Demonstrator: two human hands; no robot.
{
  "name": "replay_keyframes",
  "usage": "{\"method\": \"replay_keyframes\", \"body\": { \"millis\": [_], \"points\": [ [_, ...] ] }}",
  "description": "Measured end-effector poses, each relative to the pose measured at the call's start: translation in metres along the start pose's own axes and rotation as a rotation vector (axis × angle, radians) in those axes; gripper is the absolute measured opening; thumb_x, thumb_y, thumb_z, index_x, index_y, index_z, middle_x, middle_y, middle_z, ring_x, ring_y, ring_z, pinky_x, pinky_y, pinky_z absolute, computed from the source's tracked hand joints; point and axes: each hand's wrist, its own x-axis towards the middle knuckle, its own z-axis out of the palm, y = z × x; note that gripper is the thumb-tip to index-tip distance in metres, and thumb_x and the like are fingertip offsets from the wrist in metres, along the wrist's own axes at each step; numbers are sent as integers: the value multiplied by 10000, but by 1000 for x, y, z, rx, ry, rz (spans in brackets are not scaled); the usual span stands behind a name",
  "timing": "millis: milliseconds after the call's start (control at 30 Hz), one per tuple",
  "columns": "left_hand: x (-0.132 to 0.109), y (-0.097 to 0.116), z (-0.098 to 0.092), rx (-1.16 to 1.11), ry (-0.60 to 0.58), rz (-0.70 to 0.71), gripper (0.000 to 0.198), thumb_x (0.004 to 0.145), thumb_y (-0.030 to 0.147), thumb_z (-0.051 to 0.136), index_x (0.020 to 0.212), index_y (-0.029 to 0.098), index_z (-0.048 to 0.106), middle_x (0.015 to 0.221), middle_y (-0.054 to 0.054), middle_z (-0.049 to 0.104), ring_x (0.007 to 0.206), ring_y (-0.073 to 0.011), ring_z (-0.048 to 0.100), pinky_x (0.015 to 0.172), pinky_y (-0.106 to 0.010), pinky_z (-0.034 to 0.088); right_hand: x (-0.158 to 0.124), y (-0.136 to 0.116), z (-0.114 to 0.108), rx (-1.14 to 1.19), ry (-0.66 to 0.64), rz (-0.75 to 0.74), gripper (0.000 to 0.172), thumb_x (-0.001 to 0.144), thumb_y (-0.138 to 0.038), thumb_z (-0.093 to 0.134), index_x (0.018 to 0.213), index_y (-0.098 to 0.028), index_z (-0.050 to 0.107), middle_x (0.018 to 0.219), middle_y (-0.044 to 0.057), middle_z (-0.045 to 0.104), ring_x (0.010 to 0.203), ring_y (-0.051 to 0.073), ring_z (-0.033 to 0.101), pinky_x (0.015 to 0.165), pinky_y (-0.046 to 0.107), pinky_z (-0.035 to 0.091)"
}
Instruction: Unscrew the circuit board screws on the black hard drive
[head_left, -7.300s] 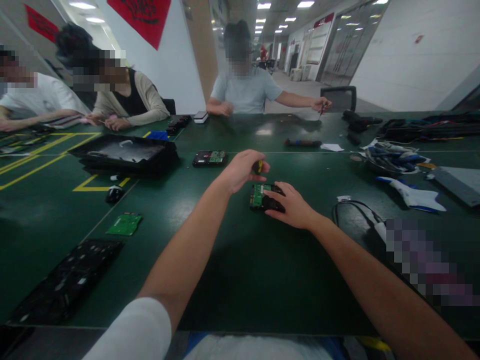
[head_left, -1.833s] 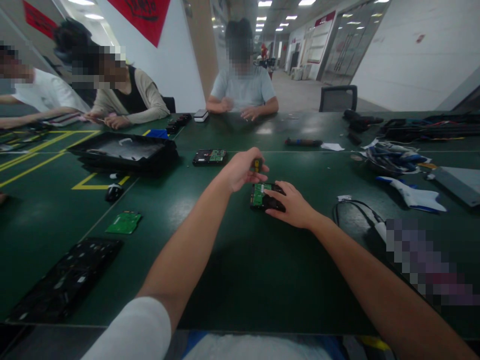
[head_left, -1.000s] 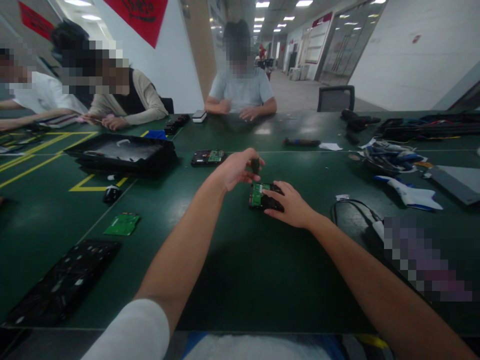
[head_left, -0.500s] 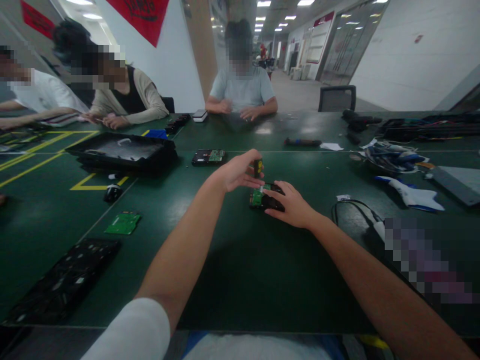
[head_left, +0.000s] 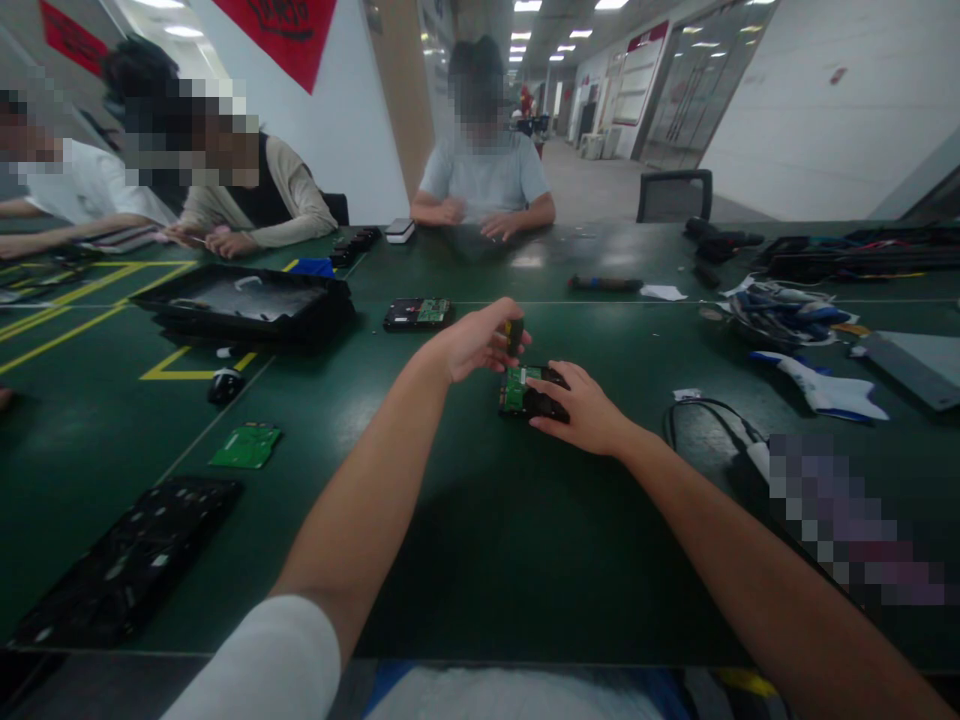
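A hard drive (head_left: 517,392) lies on the green table with its green circuit board facing up. My right hand (head_left: 576,405) rests over its right side, fingers laid on the drive and pressing it to the table. My left hand (head_left: 484,342) is closed around the dark, yellow-marked handle of a screwdriver (head_left: 514,335), held upright at the drive's far edge. The fingers and the drive's edge hide the screwdriver's tip. Behind my left hand, a second hard drive (head_left: 417,313) lies with its board up.
At left are a loose green circuit board (head_left: 246,446), a black panel (head_left: 127,560) and a black tray (head_left: 247,305). Gloves (head_left: 821,385), a cable (head_left: 705,405) and a grey box (head_left: 915,365) lie at right. Co-workers (head_left: 484,185) sit across the table.
The fingers of my left hand have shifted around the screwdriver handle, which has turned slightly. My right hand and the hard drive stay in place.
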Motion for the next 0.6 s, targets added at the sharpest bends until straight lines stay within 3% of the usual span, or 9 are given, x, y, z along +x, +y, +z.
{"method": "replay_keyframes", "body": {
  "millis": [267,600],
  "points": [
    [-1,-1,7,-40,36,-2,416,878,584,636,924,172,651,922,-167,757,810,-261,761,732,-338,599,0,-1,-1,4,9,-3,707,979,-666,673,1600,-355,543,1704,155,399,1569,456,358,1228,734,356],
    [-9,6,6,52,39,30,391,889,518,597,936,147,710,1003,-124,754,748,-188,697,655,-289,523,1,1,3,-15,18,-5,716,975,-651,687,1604,-342,542,1697,166,401,1561,446,375,1236,711,359]
  ]
}}
